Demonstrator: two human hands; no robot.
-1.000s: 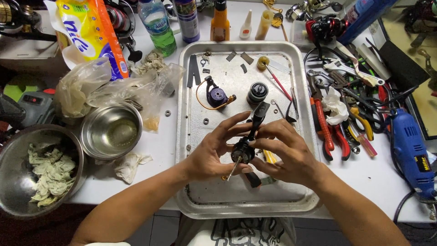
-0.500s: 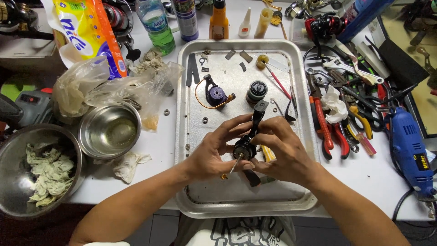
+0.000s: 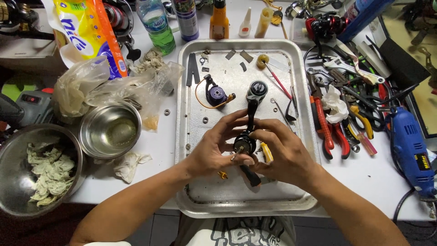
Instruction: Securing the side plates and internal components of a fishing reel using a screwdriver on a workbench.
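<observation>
Both my hands meet over a metal tray (image 3: 191, 196) and hold a black fishing reel body (image 3: 246, 142) between them. My left hand (image 3: 216, 148) grips its left side with fingers curled over the top. My right hand (image 3: 282, 157) holds its right side, and a dark tool handle (image 3: 250, 175) sticks out below. The reel's black stem (image 3: 251, 109) points away from me. Farther up the tray lie a purple reel part with an orange wire (image 3: 215, 94) and a round black-and-silver cap (image 3: 257, 89).
Left of the tray stand a steel bowl (image 3: 109, 131), a larger bowl of rags (image 3: 38, 171), a plastic bag (image 3: 118, 86) and bottles (image 3: 157, 20). On the right lie red pliers (image 3: 321, 123), wrenches, cutters and a blue power drill (image 3: 409, 150).
Both hands keep hold of the reel body with only small finger shifts; the view has drifted slightly.
</observation>
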